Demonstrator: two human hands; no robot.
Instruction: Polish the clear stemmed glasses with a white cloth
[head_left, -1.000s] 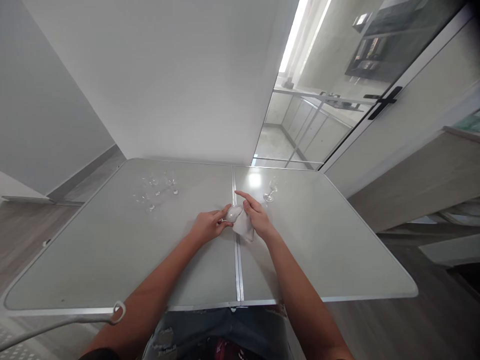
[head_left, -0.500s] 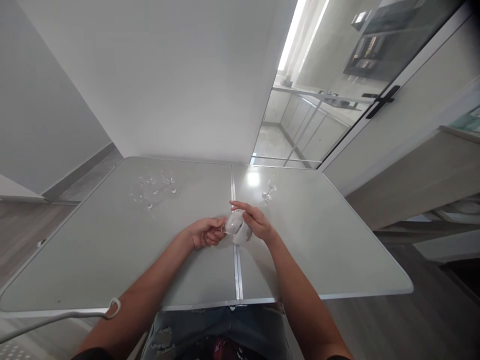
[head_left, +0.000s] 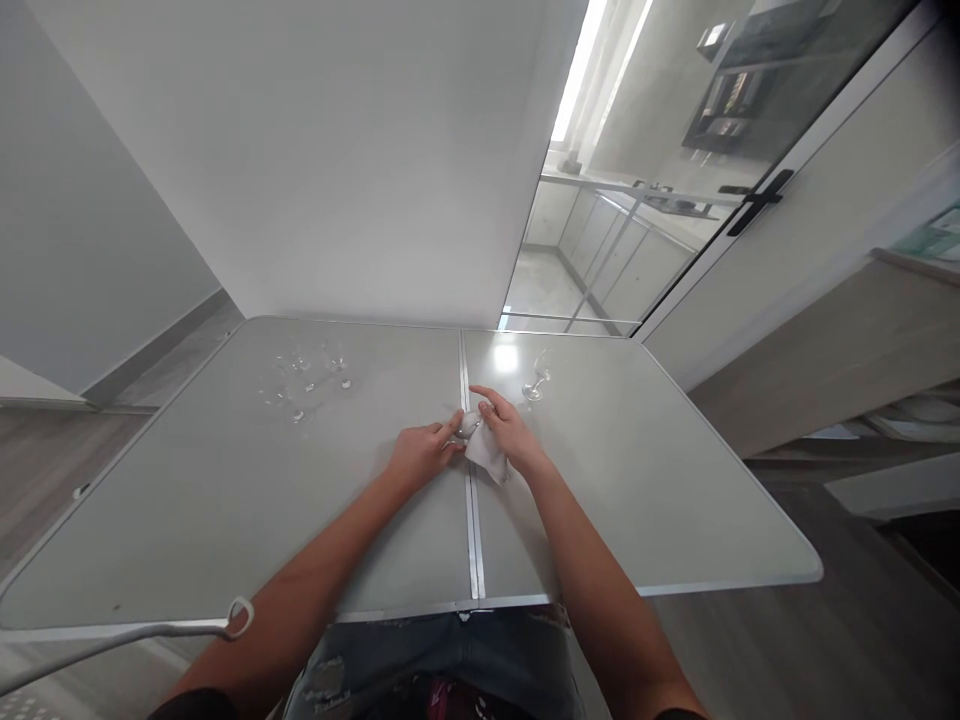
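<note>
Over the table's centre seam, my left hand point(head_left: 426, 452) pinches a small clear stemmed glass point(head_left: 466, 428) between thumb and fingers. My right hand point(head_left: 513, 432) presses a white cloth point(head_left: 487, 456) against the glass from the right, index finger stretched forward. One end of the cloth hangs below that hand. Much of the glass is hidden by fingers and cloth. Beyond my right hand, another clear stemmed glass point(head_left: 535, 384) stands on the table.
Several clear stemmed glasses point(head_left: 300, 385) stand together on the far left of the pale folding table point(head_left: 360, 540). A white wall point(head_left: 360, 200) rises behind its far edge. A grey cable point(head_left: 150, 632) with a white loop crosses the near left.
My left hand has shifted from the lower part of the glass toward its bowl and turned more palm-down. The cloth now hangs lower beneath my right hand.
</note>
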